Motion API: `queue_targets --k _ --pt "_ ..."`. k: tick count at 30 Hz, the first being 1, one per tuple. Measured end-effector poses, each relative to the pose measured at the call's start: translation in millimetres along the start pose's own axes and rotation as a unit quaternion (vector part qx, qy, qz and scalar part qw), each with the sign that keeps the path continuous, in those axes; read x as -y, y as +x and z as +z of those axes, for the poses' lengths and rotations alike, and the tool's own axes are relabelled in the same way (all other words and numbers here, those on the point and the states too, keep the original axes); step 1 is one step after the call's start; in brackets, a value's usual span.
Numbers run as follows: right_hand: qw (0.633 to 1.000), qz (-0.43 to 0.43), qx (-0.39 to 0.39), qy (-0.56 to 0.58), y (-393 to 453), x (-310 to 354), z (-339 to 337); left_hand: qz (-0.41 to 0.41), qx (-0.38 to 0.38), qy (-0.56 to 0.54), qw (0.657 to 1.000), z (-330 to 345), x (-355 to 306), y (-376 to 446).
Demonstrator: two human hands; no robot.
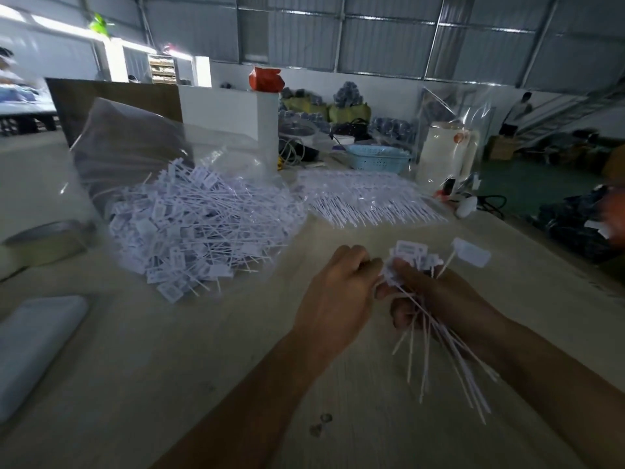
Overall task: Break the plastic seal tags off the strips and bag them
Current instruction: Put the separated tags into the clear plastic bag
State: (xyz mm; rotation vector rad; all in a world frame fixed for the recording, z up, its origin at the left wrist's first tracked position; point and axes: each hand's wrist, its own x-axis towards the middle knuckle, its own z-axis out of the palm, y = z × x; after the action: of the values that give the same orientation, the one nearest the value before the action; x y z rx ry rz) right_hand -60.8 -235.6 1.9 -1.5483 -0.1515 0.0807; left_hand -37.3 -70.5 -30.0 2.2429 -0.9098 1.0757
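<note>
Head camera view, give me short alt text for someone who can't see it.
Both hands, left hand and right hand, grip a bundle of white seal tags above a pale table. A clear bag heaped with loose tags lies open to the left, unbroken strips behind.

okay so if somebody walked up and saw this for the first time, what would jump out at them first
Probably the big heap of white seal tags spilling from the clear plastic bag left of centre on the table. Next, in the foreground, the right hand grips a bundle of tags with their thin tails fanning down, while the left hand pinches at its top. Behind, rows of unbroken strips lie flat.
</note>
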Motion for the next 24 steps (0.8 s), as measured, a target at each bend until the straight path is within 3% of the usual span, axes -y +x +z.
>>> queue_targets --k 4,8,12,14,16,19,21,22,24 --pt "0.997 0.02 0.035 0.072 4.9 4.5 19.5 0.025 -0.025 0.047 0.998 -14.5 5.5 3.7" --pt "0.999 -0.001 0.033 0.03 8.7 16.2 34.8 0.062 -0.009 0.063 0.996 -37.4 14.9 12.4" --pt "0.994 -0.035 0.064 0.076 19.9 35.3 66.1 0.027 -0.022 -0.001 0.999 -73.5 37.6 13.1" --pt "0.987 -0.07 0.081 0.117 29.5 53.4 87.8 -0.012 -0.092 0.027 0.995 -96.4 55.6 7.8" --pt "0.974 -0.103 0.086 0.185 43.5 77.1 112.1 -0.108 -0.233 0.124 0.958 -121.6 85.5 -1.1" --pt "0.935 -0.159 0.077 0.307 77.2 112.8 160.7 -0.333 -0.373 0.244 0.831 -157.4 136.7 -16.6" --pt "0.928 -0.225 0.042 0.295 103.8 122.6 210.0 -0.468 -0.374 0.237 0.765 -167.3 165.2 -27.5" --pt "0.932 -0.26 0.029 0.252 116.8 120.5 236.5 -0.517 -0.355 0.201 0.753 -167.1 177.5 -32.5" --pt "0.933 -0.354 0.03 0.054 145.9 96.5 279.3 -0.566 -0.329 0.086 0.752 -164.4 199.2 -38.1"
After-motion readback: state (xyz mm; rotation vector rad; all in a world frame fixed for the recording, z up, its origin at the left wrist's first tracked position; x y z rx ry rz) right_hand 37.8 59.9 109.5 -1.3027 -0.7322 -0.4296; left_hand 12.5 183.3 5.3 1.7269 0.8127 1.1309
